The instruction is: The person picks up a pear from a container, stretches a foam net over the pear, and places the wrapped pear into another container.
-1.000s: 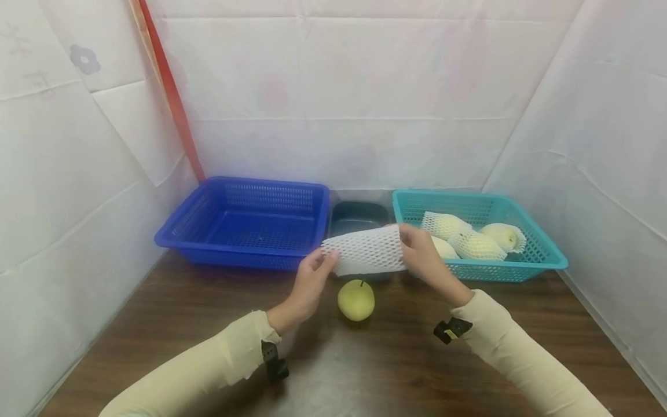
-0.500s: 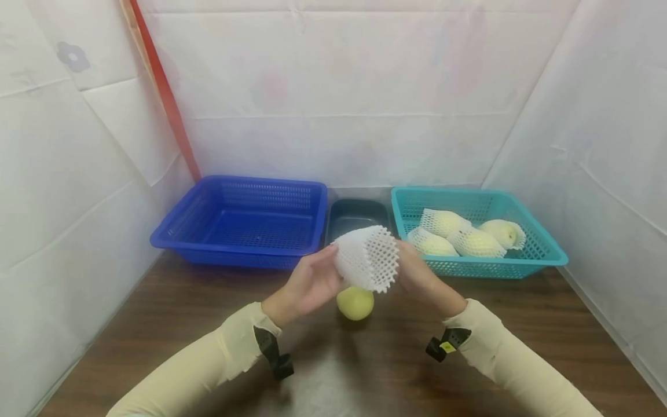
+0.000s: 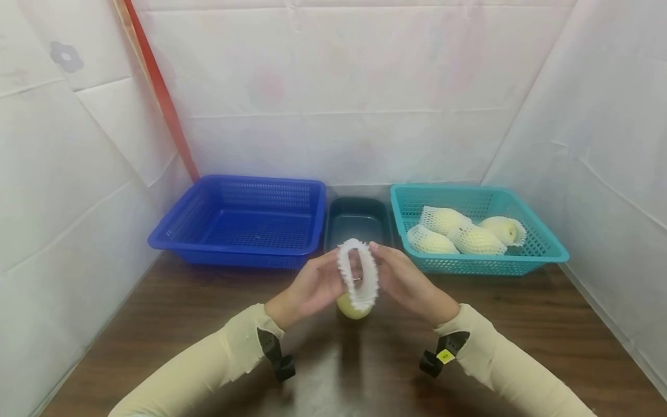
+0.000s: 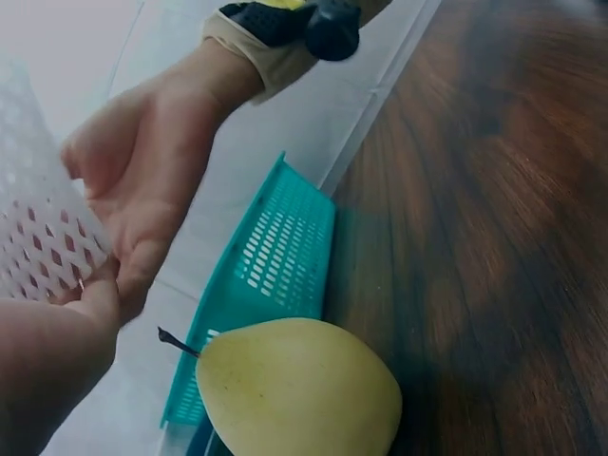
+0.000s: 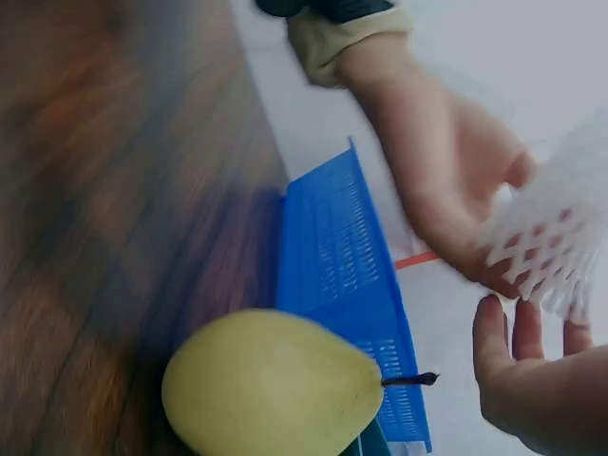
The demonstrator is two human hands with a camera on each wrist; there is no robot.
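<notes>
Both hands hold a white foam fruit net point(image 3: 370, 284) over the table, its mouth spread into a tall oval facing the head camera. My left hand point(image 3: 312, 286) grips its left side, and my right hand point(image 3: 409, 284) grips the opposite side, thumbs near the upper rim. Below and behind the net sits a bare yellow-green pear point(image 3: 352, 311), partly covered by it in the head view. Both wrist views show the whole mesh wall less fully, but the pear point(image 4: 299, 389) appears there with its dark stem. In the right wrist view, fingertips point(image 5: 527, 328) press against the net's edge.
A blue basket point(image 3: 237, 251) stands at the back left, with nothing in it. Beside it is a dark tray point(image 3: 359, 202). At the back right, a teal basket point(image 3: 484, 266) holds several pears in foam nets point(image 3: 476, 240). White cloth walls point(image 3: 333, 145) enclose the table.
The net has turned from lying flat and sideways to pointing its mouth toward the head camera, and that mouth has been spread. Both hands have drawn closer together around it.
</notes>
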